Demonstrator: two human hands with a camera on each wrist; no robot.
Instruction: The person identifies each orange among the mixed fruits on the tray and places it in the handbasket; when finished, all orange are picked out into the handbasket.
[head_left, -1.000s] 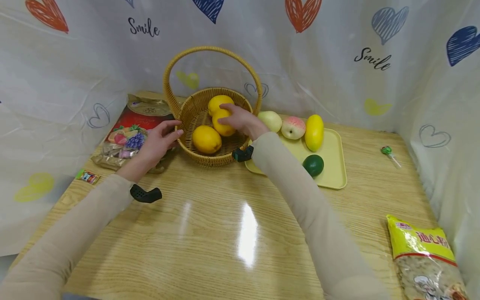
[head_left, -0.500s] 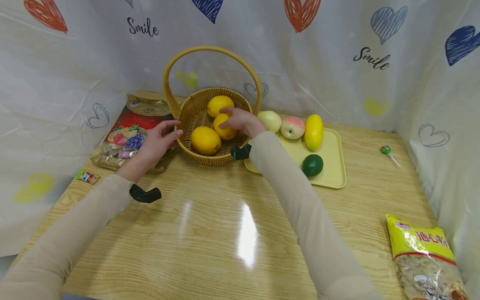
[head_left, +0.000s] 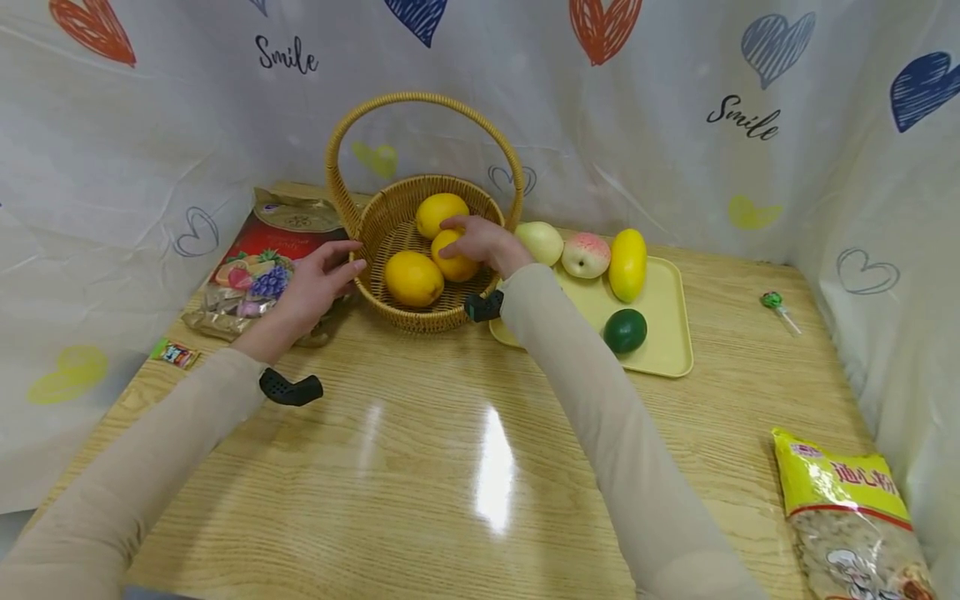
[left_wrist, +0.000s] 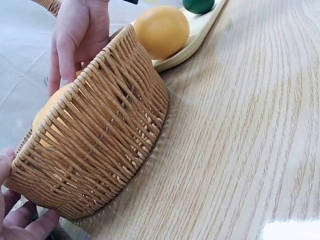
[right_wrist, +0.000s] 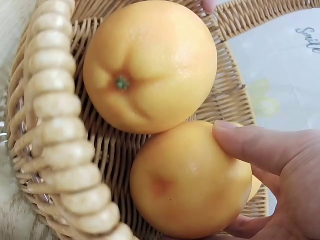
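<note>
A wicker basket [head_left: 408, 321] with a tall hoop handle stands at the back of the table, with three yellow-orange oranges inside. My left hand [head_left: 315, 279] holds the basket's left side; the left wrist view shows the thumb at the rim and fingers against the outer wall [left_wrist: 95, 145]. Inside the basket, my right hand [head_left: 487, 242] grips one orange [head_left: 455, 257] on its right side. Its thumb lies over this orange [right_wrist: 190, 180] in the right wrist view, with other fingers partly hidden beneath. A second orange [head_left: 413, 279] sits front left, a third [head_left: 441, 214] behind.
Right of the basket, a yellow tray [head_left: 667, 333] bears a pale green fruit [head_left: 542, 242], a peach [head_left: 587, 255], a yellow oblong fruit [head_left: 627, 265] and a dark green fruit [head_left: 626, 331]. Around lie a red-gold bag [head_left: 273, 258], a lollipop [head_left: 780, 310] and a pasta bag [head_left: 851, 517].
The orange under my right hand has shifted slightly right and toward the front of the basket. My left hand stays at the basket's side.
</note>
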